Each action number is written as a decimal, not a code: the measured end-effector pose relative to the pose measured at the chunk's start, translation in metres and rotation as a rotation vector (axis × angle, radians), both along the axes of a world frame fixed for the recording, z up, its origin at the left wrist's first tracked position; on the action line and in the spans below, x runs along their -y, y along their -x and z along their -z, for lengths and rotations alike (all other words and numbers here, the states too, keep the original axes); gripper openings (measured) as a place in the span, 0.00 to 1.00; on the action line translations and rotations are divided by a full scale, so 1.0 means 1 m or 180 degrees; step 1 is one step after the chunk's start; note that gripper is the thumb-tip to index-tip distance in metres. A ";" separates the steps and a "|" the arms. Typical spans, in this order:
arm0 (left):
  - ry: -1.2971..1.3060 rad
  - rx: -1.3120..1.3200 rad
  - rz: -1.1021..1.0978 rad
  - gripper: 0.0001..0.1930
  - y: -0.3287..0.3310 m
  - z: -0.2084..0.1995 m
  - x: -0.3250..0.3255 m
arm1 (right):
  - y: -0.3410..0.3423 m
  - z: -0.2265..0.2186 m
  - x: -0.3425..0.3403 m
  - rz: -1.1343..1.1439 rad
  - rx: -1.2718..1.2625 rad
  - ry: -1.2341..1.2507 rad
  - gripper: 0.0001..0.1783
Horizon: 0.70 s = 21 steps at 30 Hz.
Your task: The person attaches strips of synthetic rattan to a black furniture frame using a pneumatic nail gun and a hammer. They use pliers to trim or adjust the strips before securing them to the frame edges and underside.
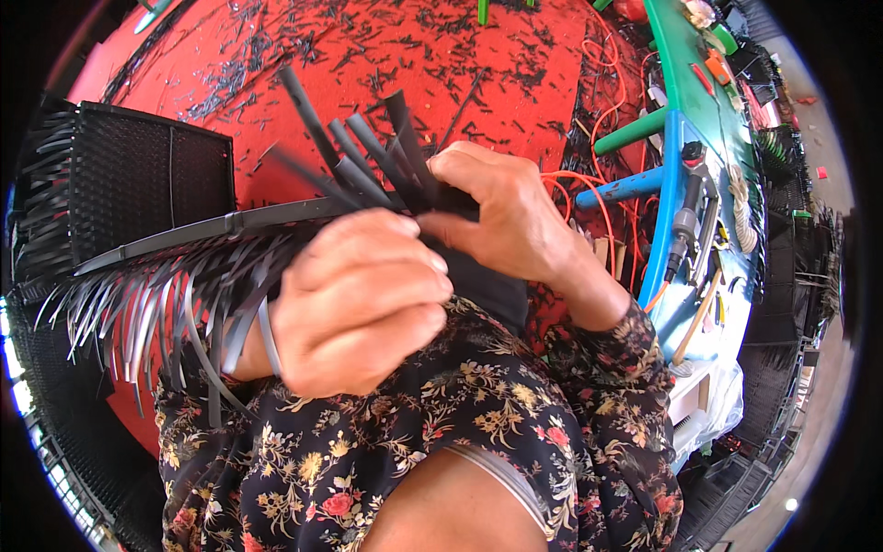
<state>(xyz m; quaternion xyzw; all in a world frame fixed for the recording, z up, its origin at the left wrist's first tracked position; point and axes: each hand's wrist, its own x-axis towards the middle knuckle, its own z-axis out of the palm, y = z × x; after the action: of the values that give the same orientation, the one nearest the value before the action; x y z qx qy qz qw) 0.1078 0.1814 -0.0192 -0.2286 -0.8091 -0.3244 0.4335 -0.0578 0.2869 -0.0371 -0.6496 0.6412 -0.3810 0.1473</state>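
A long black rail (179, 239) runs from the left toward my hands, with a fringe of loose black plastic strips (152, 308) hanging below it. More flat black strips (363, 147) fan upward between my hands, one of them blurred. My right hand (510, 207) is closed on the base of these upright strips, thumb below and fingers above. My left hand (363, 299) is curled into a fist just in front of the rail. Its fingertips are turned away, so what it pinches is hidden. A few strips lie against its wrist.
A black woven panel (138, 166) stands at the left. Black scraps litter the red floor covering (368, 46). On the right, a blue-edged table (676, 193) carries a power tool (685, 221), rope (740, 207) and hand tools, and an orange cable (612, 216) runs beside it.
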 end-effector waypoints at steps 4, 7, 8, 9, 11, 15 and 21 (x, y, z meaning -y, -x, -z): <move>0.0484 0.0501 0.0256 0.10 0.002 0.021 -0.010 | 0.013 0.014 0.003 0.0189 0.1269 0.0313 0.07; 0.0554 0.0418 0.0240 0.08 0.015 0.022 -0.009 | 0.022 0.026 0.000 0.0476 0.1478 0.0541 0.07; 0.0608 0.0384 0.0184 0.08 0.017 0.021 -0.007 | 0.019 0.024 0.002 0.0596 0.1250 0.0711 0.07; 0.0841 0.0318 0.0178 0.07 0.022 0.020 -0.002 | 0.016 0.023 0.004 0.0727 0.1014 0.0885 0.07; 0.1007 0.0072 0.0025 0.06 0.037 0.018 0.010 | 0.011 0.014 0.005 0.1016 0.0472 0.1087 0.08; 0.1045 0.0120 -0.0533 0.09 0.070 0.007 0.023 | 0.017 0.028 -0.001 0.1376 0.0167 0.1461 0.07; 0.1128 0.2351 -0.1288 0.14 0.065 0.009 0.033 | 0.020 0.005 -0.005 0.1098 -0.0814 0.1624 0.06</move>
<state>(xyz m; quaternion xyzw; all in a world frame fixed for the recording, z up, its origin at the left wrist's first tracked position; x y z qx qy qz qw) 0.0429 0.1482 -0.0282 -0.0056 -0.9808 -0.1495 0.1248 -0.0775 0.2917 -0.0424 -0.5900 0.6390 -0.4640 -0.1684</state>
